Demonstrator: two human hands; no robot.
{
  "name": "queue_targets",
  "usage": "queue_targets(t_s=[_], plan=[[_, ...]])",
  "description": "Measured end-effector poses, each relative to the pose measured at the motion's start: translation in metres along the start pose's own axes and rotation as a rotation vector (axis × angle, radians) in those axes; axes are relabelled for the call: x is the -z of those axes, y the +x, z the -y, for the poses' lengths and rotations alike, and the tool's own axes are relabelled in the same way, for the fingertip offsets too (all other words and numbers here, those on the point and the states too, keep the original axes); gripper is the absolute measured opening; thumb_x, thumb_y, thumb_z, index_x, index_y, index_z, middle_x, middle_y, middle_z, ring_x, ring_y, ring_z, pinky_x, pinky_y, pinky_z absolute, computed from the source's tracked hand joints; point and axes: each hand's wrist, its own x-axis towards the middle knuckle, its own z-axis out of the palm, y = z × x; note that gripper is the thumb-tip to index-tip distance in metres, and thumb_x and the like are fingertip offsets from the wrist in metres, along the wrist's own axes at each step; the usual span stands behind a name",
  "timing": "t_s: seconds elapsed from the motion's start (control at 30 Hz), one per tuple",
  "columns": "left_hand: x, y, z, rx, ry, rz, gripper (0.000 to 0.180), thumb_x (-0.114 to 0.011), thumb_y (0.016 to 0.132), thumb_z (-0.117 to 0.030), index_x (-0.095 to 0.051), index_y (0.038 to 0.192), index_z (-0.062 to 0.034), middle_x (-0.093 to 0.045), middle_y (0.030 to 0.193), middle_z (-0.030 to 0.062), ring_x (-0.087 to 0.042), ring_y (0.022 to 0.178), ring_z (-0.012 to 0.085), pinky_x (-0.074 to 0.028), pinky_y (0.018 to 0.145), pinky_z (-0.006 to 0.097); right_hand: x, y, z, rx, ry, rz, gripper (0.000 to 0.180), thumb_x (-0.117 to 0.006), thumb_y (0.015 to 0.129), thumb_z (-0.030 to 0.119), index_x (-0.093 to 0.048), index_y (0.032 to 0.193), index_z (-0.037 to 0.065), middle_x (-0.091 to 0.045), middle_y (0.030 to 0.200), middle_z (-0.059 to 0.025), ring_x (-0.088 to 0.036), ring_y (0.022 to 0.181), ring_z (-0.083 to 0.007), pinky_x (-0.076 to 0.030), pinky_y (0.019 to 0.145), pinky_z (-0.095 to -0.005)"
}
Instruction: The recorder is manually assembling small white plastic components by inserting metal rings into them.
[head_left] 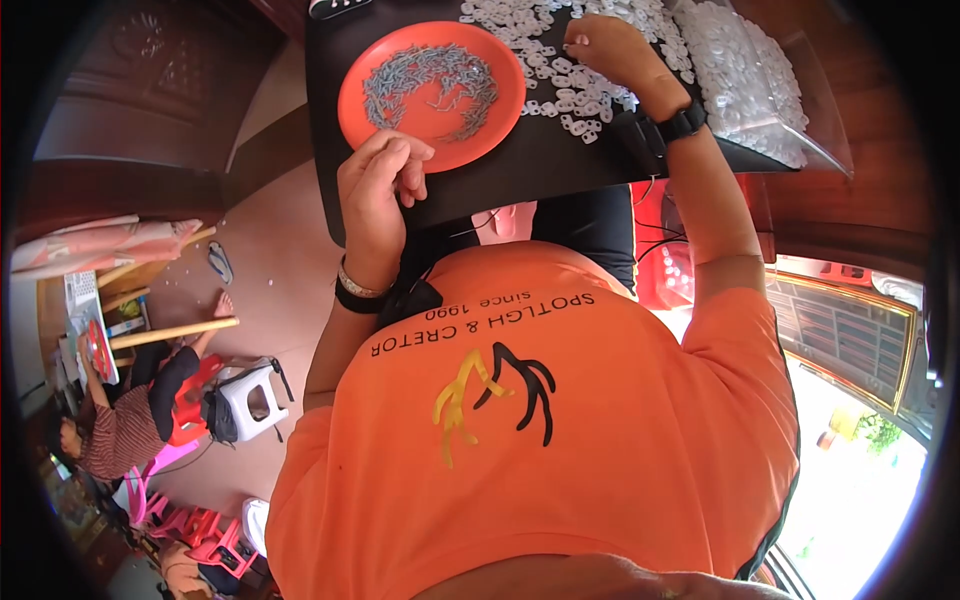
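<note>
An orange-red plate (432, 128) on the black table holds a ring of small grey screws (430, 75). At its near rim is my left hand (380, 185), its fingers curled in and pressed together; anything between them is too small to make out. My right hand (620, 58) is over the scattered white plastic pieces (575, 95), small oval parts with holes. Its fingers are bent closed at the tips, and what they pinch, if anything, is hidden.
A clear bag (745, 90) full of white pieces lies at the table's right. The black table (480, 195) ends close in front of me. To the left a person (125, 430) sits among a white stool (250, 400) and several coloured stools. A slipper (220, 262) lies on the floor.
</note>
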Motion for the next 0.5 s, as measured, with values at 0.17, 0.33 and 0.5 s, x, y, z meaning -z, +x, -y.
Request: queue_targets(t_s=[0.17, 0.33, 0.5], plan=[[0.006, 0.000, 0.007, 0.018, -0.004, 0.007, 0.029, -0.045, 0.089, -0.020, -0.062, 0.080, 0.0007, -0.049, 0.059, 0.0000, -0.045, 0.051, 0.0075, -0.031, 0.047, 0.021, 0.019, -0.010, 0.029, -0.104, 0.172, -0.070, 0.022, -0.062, 0.085, 0.024, -0.067, 0.095, 0.005, -0.066, 0.078, -0.0105, -0.063, 0.071, -0.0207, -0.048, 0.066, -0.0316], [0.003, 0.001, 0.003, 0.046, 0.088, 0.097, 0.036, -0.040, 0.093, -0.027, -0.061, 0.087, 0.0005, -0.050, 0.060, 0.0019, -0.044, 0.050, 0.0079, -0.029, 0.047, 0.020, 0.037, -0.027, 0.100, 0.037, 0.965, 0.033, 0.010, -0.065, 0.085, 0.008, -0.069, 0.093, 0.004, -0.067, 0.082, -0.0013, -0.061, 0.076, -0.0075, -0.049, 0.068, -0.0230], [-0.007, 0.002, 0.006, 0.112, 0.012, 0.200, 0.032, -0.043, 0.093, -0.030, -0.058, 0.083, -0.0035, -0.050, 0.060, -0.0003, -0.045, 0.051, 0.0054, -0.031, 0.047, 0.020, 0.032, -0.039, 0.153, 0.319, 0.928, 0.071, 0.010, -0.072, 0.077, 0.004, -0.068, 0.086, 0.004, -0.065, 0.078, -0.0014, -0.062, 0.074, -0.0095, -0.050, 0.065, -0.0231]])
